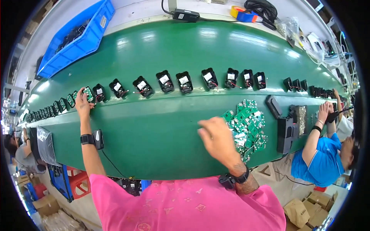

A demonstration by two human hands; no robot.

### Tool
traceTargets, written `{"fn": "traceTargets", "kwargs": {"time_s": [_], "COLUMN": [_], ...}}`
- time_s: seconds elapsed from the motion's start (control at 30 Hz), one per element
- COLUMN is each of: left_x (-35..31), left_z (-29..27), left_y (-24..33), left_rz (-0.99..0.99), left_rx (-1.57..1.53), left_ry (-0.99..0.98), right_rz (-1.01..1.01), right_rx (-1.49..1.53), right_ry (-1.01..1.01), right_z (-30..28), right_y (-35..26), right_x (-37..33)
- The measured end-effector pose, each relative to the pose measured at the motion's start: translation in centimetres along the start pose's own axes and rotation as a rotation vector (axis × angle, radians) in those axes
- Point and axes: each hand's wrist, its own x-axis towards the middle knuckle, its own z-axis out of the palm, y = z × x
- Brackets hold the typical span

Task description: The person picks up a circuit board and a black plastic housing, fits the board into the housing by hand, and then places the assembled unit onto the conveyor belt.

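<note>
My left hand [83, 104] reaches to the left part of the bench, fingers closed round the edge of a black housing with a green circuit board [88, 94] on it. Over the bench, at the left edge of a heap of green circuit boards [250, 123], is my right hand [219, 139]. Its thumb and forefinger stand apart, and nothing shows between them. Beside my left hand, a black housing [99, 93] holds a white-labelled part and thin wires. More such open housings [164, 81] run rightward in a curved row.
Housings fitted with green boards [63, 104] line the far left. A blue bin [73, 42] stands at the back left. Right of the heap are a black box [285, 134] and a bag of small metal parts [300, 119]. A co-worker in blue [318, 161] works at the right.
</note>
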Motion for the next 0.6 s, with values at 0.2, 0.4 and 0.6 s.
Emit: {"fn": "traceTargets", "kwargs": {"time_s": [0.2, 0.4, 0.6], "left_x": [-2.0, -3.4, -6.9], "left_z": [1.1, -0.7, 1.8], "left_y": [3.2, 7.7, 8.5], "left_rz": [0.601, 0.543, 0.425], "left_rx": [0.471, 0.476, 0.255], "left_ry": [0.046, -0.479, -0.302], "right_rz": [0.269, 0.163, 0.222], "right_rx": [-0.647, -0.722, -0.476], "right_ry": [0.175, 0.106, 0.184], "right_z": [-4.4, -3.7, -5.7], "right_y": [2.7, 3.7, 3.9], "right_x": [-0.9, 0.0, -0.2]}}
